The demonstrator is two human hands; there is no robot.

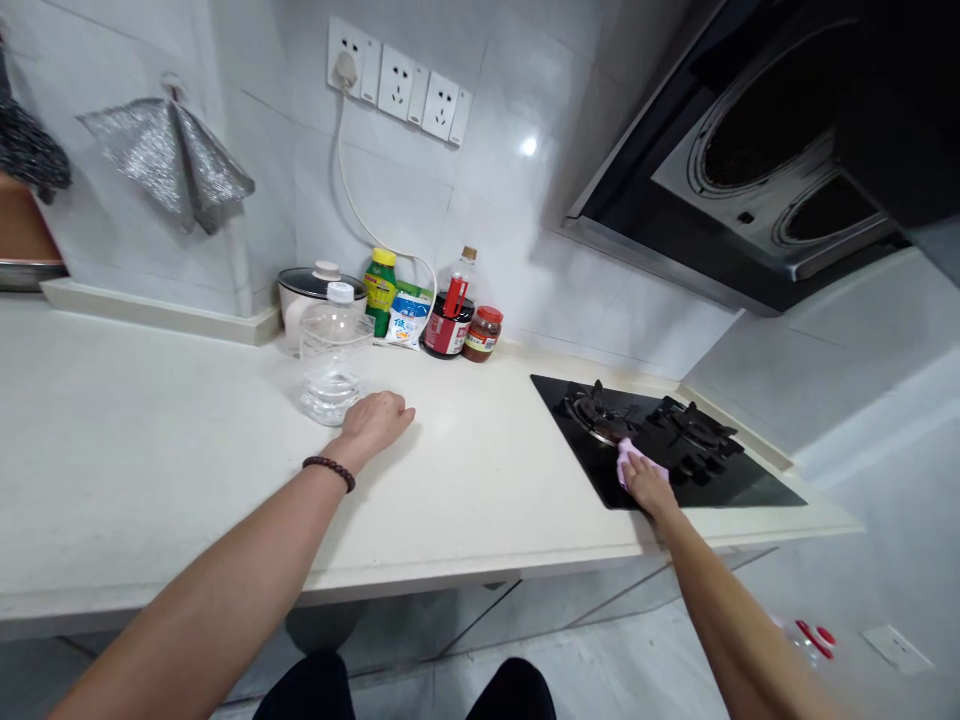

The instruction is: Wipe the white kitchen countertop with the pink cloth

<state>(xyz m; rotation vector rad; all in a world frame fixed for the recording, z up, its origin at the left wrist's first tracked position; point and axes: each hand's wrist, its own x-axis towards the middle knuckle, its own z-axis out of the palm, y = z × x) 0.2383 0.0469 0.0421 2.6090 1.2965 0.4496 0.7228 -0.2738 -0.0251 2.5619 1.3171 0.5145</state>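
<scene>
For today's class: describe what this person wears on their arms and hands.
The left forearm and right forearm are bare, with no sleeves or gloves. The left hand has a dark round-beaded bracelet at its wrist; the right hand shows no jewellery.

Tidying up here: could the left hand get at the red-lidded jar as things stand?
Probably yes. The left hand rests on the white countertop, with only bare counter between it and the red-lidded jar; the clear plastic bottle stands to its other side.
</scene>
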